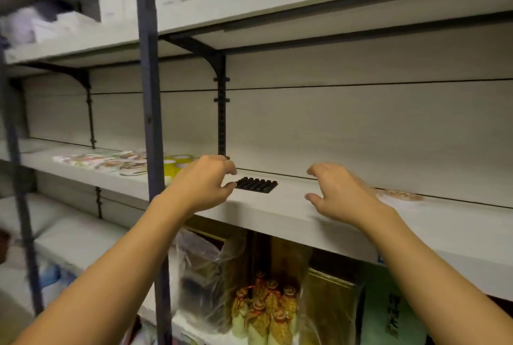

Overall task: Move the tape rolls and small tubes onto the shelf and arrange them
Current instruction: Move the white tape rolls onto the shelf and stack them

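Both hands' grips wide and empty, left hand (204,182) and right hand (337,192) flanking black tray (256,185), tape rolls (177,162) behind post (151,122).

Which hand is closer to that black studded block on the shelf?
Left. The left hand sits at the black block's left edge, fingers about touching it. The right hand hovers apart, well off to the block's right above the shelf.

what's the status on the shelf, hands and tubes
Left hand touching black tube block, right hand open, empty. Yellow tape rolls behind left hand. Nothing blocking.
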`<control>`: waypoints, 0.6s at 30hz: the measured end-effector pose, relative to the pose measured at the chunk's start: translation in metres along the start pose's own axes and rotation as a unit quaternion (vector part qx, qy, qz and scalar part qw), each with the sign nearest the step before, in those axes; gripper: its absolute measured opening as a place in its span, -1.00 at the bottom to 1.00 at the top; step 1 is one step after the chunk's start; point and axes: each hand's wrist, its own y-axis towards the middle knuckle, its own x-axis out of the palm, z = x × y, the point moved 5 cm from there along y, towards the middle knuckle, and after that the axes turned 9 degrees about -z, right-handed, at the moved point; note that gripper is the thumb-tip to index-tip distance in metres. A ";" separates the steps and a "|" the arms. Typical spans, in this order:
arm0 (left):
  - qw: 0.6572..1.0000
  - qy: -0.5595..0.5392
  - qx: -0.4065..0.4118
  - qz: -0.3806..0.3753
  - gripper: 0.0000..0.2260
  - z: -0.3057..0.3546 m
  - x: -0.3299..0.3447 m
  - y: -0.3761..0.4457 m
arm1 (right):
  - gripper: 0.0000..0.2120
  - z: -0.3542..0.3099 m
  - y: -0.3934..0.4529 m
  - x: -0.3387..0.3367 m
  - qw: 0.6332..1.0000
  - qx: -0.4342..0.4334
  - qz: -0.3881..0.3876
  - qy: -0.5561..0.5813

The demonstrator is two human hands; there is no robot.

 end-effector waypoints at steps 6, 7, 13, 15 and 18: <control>0.999 0.008 -0.042 -0.013 -0.70 -0.074 -0.003 -0.034 | -0.51 -0.073 0.032 0.017 0.999 -0.039 -0.009 0.019; 0.999 0.007 -0.046 -0.015 -0.70 -0.087 -0.002 -0.038 | -0.52 -0.086 0.037 0.021 0.999 -0.044 -0.010 0.023; 0.999 0.002 -0.047 -0.019 -0.75 -0.162 0.002 -0.057 | -0.51 -0.162 0.073 0.034 0.997 -0.061 -0.009 0.051; 0.999 0.000 -0.050 -0.016 -0.73 -0.189 0.001 -0.059 | -0.51 -0.186 0.086 0.036 0.996 -0.065 -0.005 0.059; 0.998 -0.006 -0.058 -0.017 -0.69 -0.229 0.001 -0.062 | -0.51 -0.218 0.102 0.039 0.996 -0.068 0.000 0.059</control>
